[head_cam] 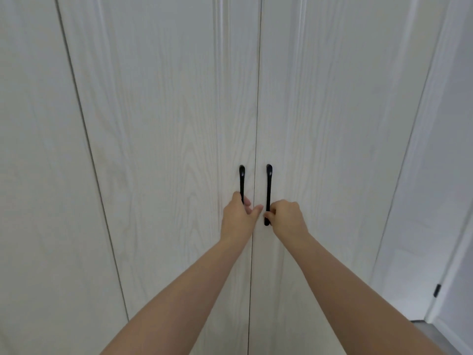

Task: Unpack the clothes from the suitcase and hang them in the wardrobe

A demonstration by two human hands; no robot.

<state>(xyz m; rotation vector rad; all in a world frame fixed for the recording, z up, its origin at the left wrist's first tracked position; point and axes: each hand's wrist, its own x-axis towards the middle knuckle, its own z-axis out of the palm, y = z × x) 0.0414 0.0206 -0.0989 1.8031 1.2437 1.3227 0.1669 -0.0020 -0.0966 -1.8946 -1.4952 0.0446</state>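
Facing the closed wardrobe [179, 124], we have both hands up at its two black handles, which run vertically on either side of the centre seam. Our left hand [236, 216] curls its fingers round the lower part of the left handle [242, 180], with the thumb standing loose toward the seam; most of the bar rises above the fingers. Our right hand [288, 217] has its fingers clamped round the right handle [268, 185] near its bottom end, so that bar too extends upward from the grip, with only its tip showing just below the fingers.

Both handles lie directly under our fingers, long axes upright and parallel, and each hand is on its own side, neither nearer than the other. The doors appear shut, seam tight. We judge the coming move to be a pull straight back toward us, each door swinging outward away from the seam. No suitcase or clothes show here; they lie out of view.
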